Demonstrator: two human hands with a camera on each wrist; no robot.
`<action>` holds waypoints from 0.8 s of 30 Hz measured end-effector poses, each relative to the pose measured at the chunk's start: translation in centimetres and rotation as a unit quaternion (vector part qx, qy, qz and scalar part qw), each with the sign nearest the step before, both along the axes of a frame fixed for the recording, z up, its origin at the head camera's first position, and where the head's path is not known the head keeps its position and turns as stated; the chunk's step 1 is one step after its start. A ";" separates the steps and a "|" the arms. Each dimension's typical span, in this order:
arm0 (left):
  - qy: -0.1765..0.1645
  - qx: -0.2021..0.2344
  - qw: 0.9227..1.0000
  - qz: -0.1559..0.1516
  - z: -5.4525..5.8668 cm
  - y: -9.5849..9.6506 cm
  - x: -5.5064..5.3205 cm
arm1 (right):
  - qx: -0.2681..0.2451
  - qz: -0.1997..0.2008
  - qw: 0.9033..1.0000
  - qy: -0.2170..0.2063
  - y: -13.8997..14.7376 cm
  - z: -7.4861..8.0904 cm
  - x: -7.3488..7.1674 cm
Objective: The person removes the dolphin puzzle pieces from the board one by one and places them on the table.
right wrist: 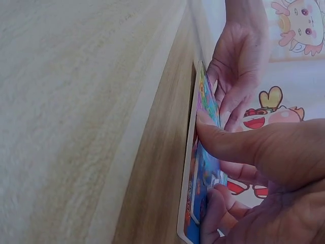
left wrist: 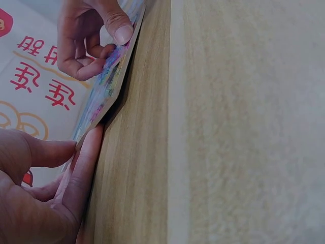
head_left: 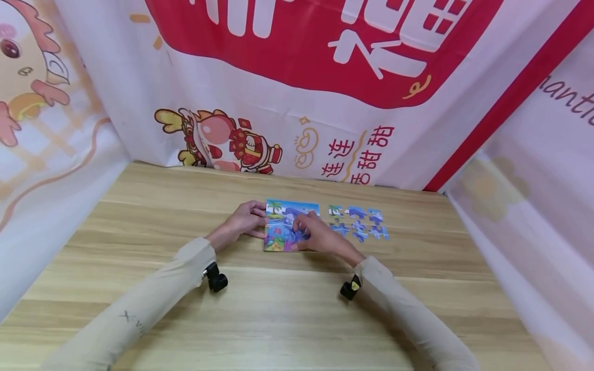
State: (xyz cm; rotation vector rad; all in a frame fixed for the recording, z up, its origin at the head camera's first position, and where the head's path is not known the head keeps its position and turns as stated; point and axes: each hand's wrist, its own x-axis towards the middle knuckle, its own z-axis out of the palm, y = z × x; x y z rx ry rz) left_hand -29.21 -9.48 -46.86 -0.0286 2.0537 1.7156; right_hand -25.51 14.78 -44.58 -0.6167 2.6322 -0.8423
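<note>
A jigsaw puzzle board point(head_left: 278, 230) with a bright sea picture lies on the wooden table. My left hand point(head_left: 247, 218) grips its left edge; in the left wrist view the thumb point(left wrist: 56, 152) is at the upper edge and a finger reaches beneath the board. Over the board's right half, my right hand point(head_left: 317, 234) bends its thumb and fingers round a blue puzzle piece point(head_left: 300, 236) low against the picture. Its thumb point(right wrist: 218, 140) rests near the front edge in the right wrist view. The hand hides part of the picture.
Several loose puzzle pieces point(head_left: 359, 232) lie in rows just right of the board, close to my right wrist. A printed cloth point(head_left: 260, 87) hangs behind the table point(head_left: 287, 319), with more cloth along both sides. Small black cameras point(head_left: 216, 278) sit at both wrists.
</note>
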 end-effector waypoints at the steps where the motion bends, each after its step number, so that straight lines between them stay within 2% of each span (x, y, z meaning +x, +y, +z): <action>1: 0.000 -0.002 1.000 -0.002 0.1 0.0 0.0 | -0.001 0.000 1.000 0.002 0.0 0.0 0.0; 11: -0.004 0.007 1.000 -0.008 0.2 -0.1 0.1 | -0.023 0.022 0.999 0.020 0.3 -0.2 -0.2; 16: -0.006 0.003 1.000 -0.005 0.1 -0.2 0.0 | -0.075 0.046 0.996 0.016 0.7 -0.3 -0.2; 20: -0.004 0.004 1.000 -0.008 0.1 -0.2 0.0 | -0.116 0.031 0.993 -0.006 1.1 -0.2 -0.1; 24: -0.004 0.007 1.000 -0.008 0.1 0.0 -0.1 | -0.136 0.009 0.990 -0.018 1.3 -0.2 -0.2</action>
